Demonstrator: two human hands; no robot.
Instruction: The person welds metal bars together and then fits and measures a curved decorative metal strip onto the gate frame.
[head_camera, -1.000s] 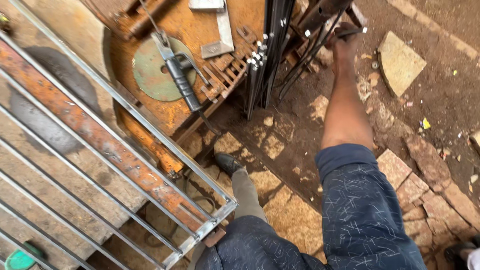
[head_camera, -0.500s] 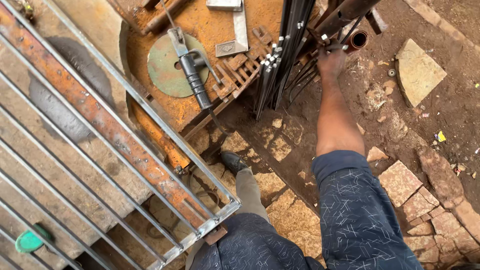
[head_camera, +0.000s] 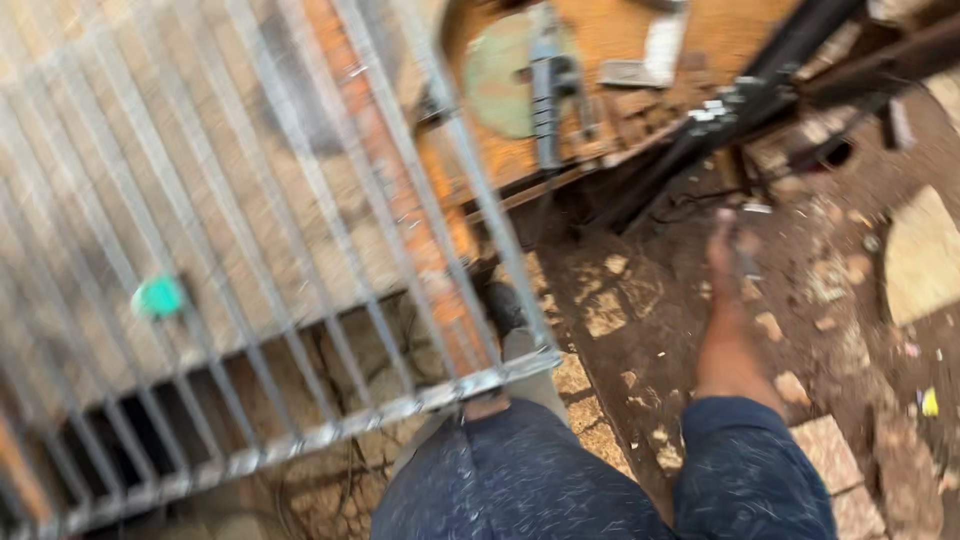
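Blurred view from above. The person's right hand reaches down over the dirt ground, just short of the bundle of dark steel rods leaning on the rusty orange desk. Motion blur hides whether its fingers are open or closed. The left hand is out of sight. A grey metal grille fills the left side.

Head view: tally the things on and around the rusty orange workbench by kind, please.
Grey metal bar grille: 1
Round pale green disc: 1
Grey power tool lying across the disc: 1
Small teal object, too blurred to identify: 1
Bundle of dark metal rods: 1
Total: 5
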